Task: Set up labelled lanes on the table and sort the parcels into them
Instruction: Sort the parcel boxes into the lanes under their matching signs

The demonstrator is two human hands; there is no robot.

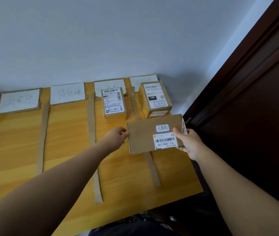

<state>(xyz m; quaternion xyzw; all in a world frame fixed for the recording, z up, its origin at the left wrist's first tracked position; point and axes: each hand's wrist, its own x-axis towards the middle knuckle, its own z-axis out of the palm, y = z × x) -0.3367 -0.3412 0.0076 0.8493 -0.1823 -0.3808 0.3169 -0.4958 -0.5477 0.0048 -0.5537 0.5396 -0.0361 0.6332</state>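
Cardboard, brown and flat, makes up the flat parcel that we hold between both hands above the right end of the table. Our left hand pinches its left edge with curled fingers. Our right hand grips the right edge, the thumb lying on top beside the shipping label and the fingers tucked underneath. A blue-edged handwritten sticker sits above that label. We cannot tell whether the underside touches the wood. Cardboard strips run from the back towards us and divide the yellow tabletop into lanes, and the flat parcel covers part of the rightmost strip, mostly over the last lane. Four paper labels with handwriting lie along the back edge, one at the head of each lane. A small parcel rests in the third lane, overlapping its label. A yellow-taped parcel stands in the fourth lane, just behind the one we hold. A pale wall rises behind the table and a dark door stands to the right.
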